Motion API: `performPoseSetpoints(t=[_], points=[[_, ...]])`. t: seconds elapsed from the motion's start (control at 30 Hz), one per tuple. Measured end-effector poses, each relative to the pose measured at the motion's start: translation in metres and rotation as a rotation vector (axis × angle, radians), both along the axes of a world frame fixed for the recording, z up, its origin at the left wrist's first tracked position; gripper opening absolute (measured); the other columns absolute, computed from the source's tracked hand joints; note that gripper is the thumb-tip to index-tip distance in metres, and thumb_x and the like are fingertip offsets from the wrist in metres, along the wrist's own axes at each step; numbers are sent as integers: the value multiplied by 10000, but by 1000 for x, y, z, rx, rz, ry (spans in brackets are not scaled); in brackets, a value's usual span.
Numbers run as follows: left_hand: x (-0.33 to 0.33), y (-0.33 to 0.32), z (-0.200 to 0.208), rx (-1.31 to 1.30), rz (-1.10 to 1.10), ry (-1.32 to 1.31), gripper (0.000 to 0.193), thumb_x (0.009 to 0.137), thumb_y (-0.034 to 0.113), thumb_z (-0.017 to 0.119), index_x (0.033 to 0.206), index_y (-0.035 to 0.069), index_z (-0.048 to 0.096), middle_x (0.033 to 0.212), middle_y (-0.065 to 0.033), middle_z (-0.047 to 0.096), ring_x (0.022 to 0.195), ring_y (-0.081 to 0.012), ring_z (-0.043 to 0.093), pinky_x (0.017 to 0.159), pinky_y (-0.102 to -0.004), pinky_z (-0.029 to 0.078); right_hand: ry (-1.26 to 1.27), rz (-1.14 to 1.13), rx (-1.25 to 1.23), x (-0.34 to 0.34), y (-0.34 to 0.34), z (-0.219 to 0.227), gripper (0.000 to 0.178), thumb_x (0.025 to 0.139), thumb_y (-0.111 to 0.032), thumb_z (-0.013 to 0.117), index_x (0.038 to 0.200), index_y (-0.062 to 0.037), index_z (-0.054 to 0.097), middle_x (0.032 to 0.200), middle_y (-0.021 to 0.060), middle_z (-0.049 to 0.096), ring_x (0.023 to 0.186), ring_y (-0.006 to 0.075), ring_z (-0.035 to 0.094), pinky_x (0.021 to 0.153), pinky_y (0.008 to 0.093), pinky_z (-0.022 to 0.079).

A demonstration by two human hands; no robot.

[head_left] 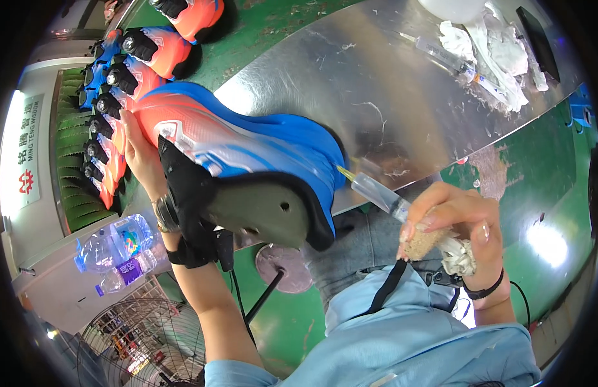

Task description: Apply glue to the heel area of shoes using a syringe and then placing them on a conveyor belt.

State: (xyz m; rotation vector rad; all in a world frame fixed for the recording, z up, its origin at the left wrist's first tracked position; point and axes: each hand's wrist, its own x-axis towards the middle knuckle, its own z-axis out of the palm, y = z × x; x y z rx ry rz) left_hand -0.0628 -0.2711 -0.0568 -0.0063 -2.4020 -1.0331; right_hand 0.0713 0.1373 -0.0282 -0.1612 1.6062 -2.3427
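A red, white and blue moulded shell [273, 132] with a black rim and a dark grey underside [260, 209] is tilted up at the metal table's near edge. My left hand [142, 155] grips its left end; the thumb side is hidden behind the shell. In my right hand [457, 219] is a clear syringe [378, 193] with a yellowish tip. That tip points left and is at or very near the shell's blue right edge; contact is unclear. The same hand also holds a crumpled white cloth [459, 257] and a tan, rough-looking piece [423, 244].
Several similar shells [160, 55] with black fittings stand in rows at the far left. Across the metal table [305, 68] lie another syringe [438, 55], crumpled tissue [457, 42] and a dark flat object [538, 42]. Clear bottles [121, 242] and a wire-caged fan [141, 338] are at left.
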Motion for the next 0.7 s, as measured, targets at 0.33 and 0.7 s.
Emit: performPoseSetpoints(t=[0.33,0.7], points=[[118,3,10,760,246,-359,299,995,234,471,1136,-9,574,974,-54,637,822,-133,633,744,-262,531,102,-60,-170,-6,-29,-16,487,975,-328,383,1129,96,569,1032,174,618,883,171,595,776,301,470],[258,111,5,1225,-19,-808,378,761,0,711,1078,-9,506,987,-93,639,896,-169,639,818,-319,522,-30,-35,-112,9,-34,-9,578,979,-543,178,1068,-55,475,967,187,537,751,260,602,626,353,508]])
